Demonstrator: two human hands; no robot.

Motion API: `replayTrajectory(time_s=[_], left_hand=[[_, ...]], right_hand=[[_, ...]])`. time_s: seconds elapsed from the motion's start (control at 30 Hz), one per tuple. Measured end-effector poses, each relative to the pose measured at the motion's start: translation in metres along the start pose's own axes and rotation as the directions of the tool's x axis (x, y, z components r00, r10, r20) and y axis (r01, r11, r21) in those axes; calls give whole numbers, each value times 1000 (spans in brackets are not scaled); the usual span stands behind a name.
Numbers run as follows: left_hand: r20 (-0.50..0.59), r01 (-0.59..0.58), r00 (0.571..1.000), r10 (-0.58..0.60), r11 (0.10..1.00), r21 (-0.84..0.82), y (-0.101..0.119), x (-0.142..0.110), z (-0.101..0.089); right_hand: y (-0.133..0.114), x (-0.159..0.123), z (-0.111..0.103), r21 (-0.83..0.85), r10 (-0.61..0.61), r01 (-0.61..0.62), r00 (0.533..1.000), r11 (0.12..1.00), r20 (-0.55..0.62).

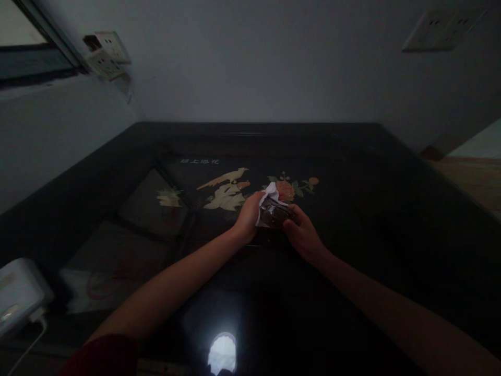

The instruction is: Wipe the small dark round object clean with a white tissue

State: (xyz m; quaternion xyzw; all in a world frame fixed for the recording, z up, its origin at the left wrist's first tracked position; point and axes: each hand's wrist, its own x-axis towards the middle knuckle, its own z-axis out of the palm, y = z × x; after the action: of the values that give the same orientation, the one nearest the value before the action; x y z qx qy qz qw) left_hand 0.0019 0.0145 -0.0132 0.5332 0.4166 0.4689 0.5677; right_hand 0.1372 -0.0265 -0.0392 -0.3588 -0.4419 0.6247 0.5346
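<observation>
Over the middle of the dark glossy tabletop [305, 292], both hands meet at a small dark shiny object [274, 213] that looks like a compact camera. A crumpled white cloth or tissue [270, 191] lies behind and along the left side of it. My left hand [249, 215] is closed on the cloth and the object's left end, its fingers partly hidden behind. My right hand [300, 227] grips the right end, thumb in front. The picture is dim, so the object's details are hard to make out.
Inlaid birds [227, 190] and flowers decorate the tabletop, which mirrors a bright light [222, 354]. A white device with a cable [23, 292] stands at the left edge. Wall sockets [113, 47] are at left, and more sockets [442, 30] at right.
</observation>
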Motion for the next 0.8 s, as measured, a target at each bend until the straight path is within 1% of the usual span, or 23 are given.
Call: replayTrajectory(time_s=[0.07, 0.1, 0.13, 0.17, 0.23, 0.27, 0.33, 0.4, 0.47, 0.53, 0.6, 0.73, 0.8], left_hand=[[-52, 68, 996, -72, 993, -92, 4, -4, 3], [-91, 64, 993, -73, 993, -102, 6, -6, 4], [-128, 23, 991, -31, 998, -64, 8, -8, 5], [-148, -34, 988, 35, 999, 5, 11, -11, 5], [-132, -163, 973, 188, 970, 183, 14, -15, 5], [-98, -230, 959, 266, 933, 277, 15, -17, 4], [0, -371, 910, 414, 815, 445, 16, -19, 3], [129, -498, 841, 525, 661, 561, 16, -20, 1], [244, -594, 769, 591, 519, 614, 16, -19, -1], [324, -660, 705, 631, 416, 625, 17, -18, -3], [377, -699, 656, 654, 339, 630, 18, -18, -4], [457, -727, 595, 661, 200, 657, 21, -17, -6], [481, -735, 569, 667, 149, 662, 22, -16, -6]], right_hand=[[-1, -1, 0, -6, -6, 6, 1000, 1000, 4], [-1, -1, 0, -14, -3, 3, 1000, 1000, 7], [-2, -1, -1, -25, 1, -1, 1000, 1000, 10], [-1, -1, -1, -36, 0, 1, 1000, 999, 10], [0, -1, -3, -55, -13, 13, 1000, 998, 3], [2, 0, -3, -58, -21, 21, 1000, 998, -5], [5, 2, -4, -50, -29, 28, 999, 998, -16], [7, 3, -5, -28, -37, 36, 999, 999, -20], [8, 4, -4, -27, -46, 45, 999, 999, -22], [7, 3, -4, -59, -52, 50, 998, 997, -28], [5, 3, -3, -84, -54, 51, 998, 995, -37], [5, 3, -3, -75, -60, 57, 998, 996, -34], [5, 4, -4, -71, -67, 64, 997, 995, -32]])
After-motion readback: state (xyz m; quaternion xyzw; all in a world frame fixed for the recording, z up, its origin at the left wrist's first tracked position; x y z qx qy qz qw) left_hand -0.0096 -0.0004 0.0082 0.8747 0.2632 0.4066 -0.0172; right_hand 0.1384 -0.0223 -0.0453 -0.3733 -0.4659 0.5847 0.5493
